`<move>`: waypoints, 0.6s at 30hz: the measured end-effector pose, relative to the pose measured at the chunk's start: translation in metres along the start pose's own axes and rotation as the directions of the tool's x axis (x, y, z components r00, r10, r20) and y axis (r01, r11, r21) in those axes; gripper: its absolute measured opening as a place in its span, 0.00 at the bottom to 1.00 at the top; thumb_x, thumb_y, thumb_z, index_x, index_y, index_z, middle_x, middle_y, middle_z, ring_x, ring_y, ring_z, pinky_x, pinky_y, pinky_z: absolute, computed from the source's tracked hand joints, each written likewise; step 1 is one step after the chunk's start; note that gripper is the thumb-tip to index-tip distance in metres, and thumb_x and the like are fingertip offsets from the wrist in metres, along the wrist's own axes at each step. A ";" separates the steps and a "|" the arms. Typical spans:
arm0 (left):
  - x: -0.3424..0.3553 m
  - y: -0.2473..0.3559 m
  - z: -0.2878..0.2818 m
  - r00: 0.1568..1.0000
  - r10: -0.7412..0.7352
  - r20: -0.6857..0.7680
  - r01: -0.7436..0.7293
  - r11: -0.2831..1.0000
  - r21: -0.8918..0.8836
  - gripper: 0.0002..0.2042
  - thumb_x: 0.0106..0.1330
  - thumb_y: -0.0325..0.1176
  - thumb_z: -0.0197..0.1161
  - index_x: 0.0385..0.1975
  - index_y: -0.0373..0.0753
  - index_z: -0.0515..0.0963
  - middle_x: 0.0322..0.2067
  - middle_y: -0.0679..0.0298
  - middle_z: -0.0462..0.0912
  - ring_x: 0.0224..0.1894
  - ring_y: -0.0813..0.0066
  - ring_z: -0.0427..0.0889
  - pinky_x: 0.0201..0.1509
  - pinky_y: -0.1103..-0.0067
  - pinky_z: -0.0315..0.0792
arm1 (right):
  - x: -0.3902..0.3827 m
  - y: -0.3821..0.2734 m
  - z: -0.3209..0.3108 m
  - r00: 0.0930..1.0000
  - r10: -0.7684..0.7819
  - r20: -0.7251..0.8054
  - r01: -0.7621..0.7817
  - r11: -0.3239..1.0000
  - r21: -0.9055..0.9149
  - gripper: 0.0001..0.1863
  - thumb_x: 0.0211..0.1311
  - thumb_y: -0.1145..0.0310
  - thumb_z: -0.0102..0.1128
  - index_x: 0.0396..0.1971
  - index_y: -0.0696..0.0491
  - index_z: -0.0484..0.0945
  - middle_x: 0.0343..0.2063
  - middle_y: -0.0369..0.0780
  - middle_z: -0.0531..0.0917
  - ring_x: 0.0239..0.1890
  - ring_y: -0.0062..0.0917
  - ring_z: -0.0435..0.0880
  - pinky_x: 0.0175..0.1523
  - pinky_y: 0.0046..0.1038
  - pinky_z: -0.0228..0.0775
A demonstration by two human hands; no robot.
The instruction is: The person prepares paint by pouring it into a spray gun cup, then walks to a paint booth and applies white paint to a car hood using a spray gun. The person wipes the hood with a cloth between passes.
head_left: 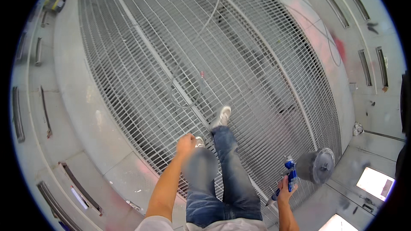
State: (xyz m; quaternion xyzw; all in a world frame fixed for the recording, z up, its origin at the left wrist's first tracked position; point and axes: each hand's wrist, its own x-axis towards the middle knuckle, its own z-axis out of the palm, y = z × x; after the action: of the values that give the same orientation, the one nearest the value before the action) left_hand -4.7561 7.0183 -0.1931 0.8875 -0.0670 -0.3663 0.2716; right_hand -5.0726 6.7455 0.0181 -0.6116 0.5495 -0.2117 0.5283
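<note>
My right hand (284,191), at the lower right, is closed around the handle of a blue spray gun (292,174). A large grey paint cup with a round lid (322,167) sits on the gun, tipped over to the right. My left hand (185,145) hangs beside my bent left knee (200,166), fingers curled in, and no object shows in it. Beneath me is a metal floor grating (239,72); my right shoe (221,115) is out ahead on it, while the left shoe (199,142) is partly hidden behind the knee.
A thin grey air hose (212,15) trails over the grating and loops round to a red-tipped end (202,75). Dark metal strips (81,188) lie along the left side, with others (355,0) at the right. Red and yellow equipment (55,2) stands far left.
</note>
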 end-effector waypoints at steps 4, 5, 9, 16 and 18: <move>0.162 -0.024 0.036 0.997 -0.062 0.042 0.058 0.995 0.086 0.11 0.60 0.39 0.59 0.34 0.40 0.80 0.31 0.54 0.84 0.41 0.52 0.82 0.46 0.61 0.75 | 0.059 0.043 0.064 0.988 0.096 -0.124 -0.108 0.989 -0.097 0.11 0.66 0.70 0.58 0.25 0.53 0.68 0.12 0.29 0.65 0.12 0.12 0.60 0.17 0.20 0.48; 0.197 -0.028 0.048 0.994 -0.095 0.059 0.091 0.993 0.070 0.12 0.60 0.40 0.59 0.37 0.40 0.80 0.34 0.53 0.84 0.42 0.52 0.82 0.47 0.62 0.74 | 0.069 0.058 0.074 0.980 0.122 -0.156 -0.142 0.982 -0.124 0.10 0.66 0.70 0.58 0.26 0.52 0.68 0.12 0.29 0.64 0.12 0.12 0.60 0.17 0.20 0.47; 0.333 -0.061 0.119 0.994 -0.108 -0.007 0.108 0.994 0.019 0.18 0.59 0.41 0.62 0.47 0.41 0.78 0.44 0.51 0.82 0.48 0.51 0.80 0.53 0.64 0.73 | 0.126 0.092 0.109 0.932 0.324 -0.163 -0.353 0.914 -0.199 0.07 0.64 0.71 0.58 0.30 0.55 0.70 0.15 0.30 0.66 0.13 0.12 0.60 0.18 0.20 0.48; 0.493 -0.062 0.210 0.947 -0.313 -0.079 0.295 0.938 -0.182 0.29 0.55 0.42 0.67 0.55 0.35 0.70 0.44 0.49 0.82 0.49 0.48 0.80 0.54 0.64 0.72 | 0.202 0.115 0.148 0.866 0.446 -0.224 -0.488 0.853 -0.185 0.09 0.61 0.71 0.61 0.28 0.54 0.69 0.14 0.30 0.66 0.14 0.14 0.61 0.20 0.22 0.51; 0.502 -0.030 0.204 0.934 -0.348 -0.079 0.346 0.938 -0.037 0.20 0.60 0.46 0.62 0.47 0.39 0.76 0.39 0.48 0.83 0.44 0.47 0.81 0.48 0.62 0.74 | 0.217 0.101 0.160 0.884 0.426 -0.194 -0.464 0.852 -0.242 0.08 0.64 0.70 0.58 0.31 0.51 0.67 0.12 0.30 0.64 0.12 0.13 0.60 0.19 0.21 0.49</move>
State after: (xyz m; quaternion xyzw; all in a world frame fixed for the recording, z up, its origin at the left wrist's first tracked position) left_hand -4.5359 6.7951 -0.6365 0.8970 0.1061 -0.3714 0.2150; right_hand -4.9167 6.6334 -0.1974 -0.5207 0.7347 -0.0436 0.4325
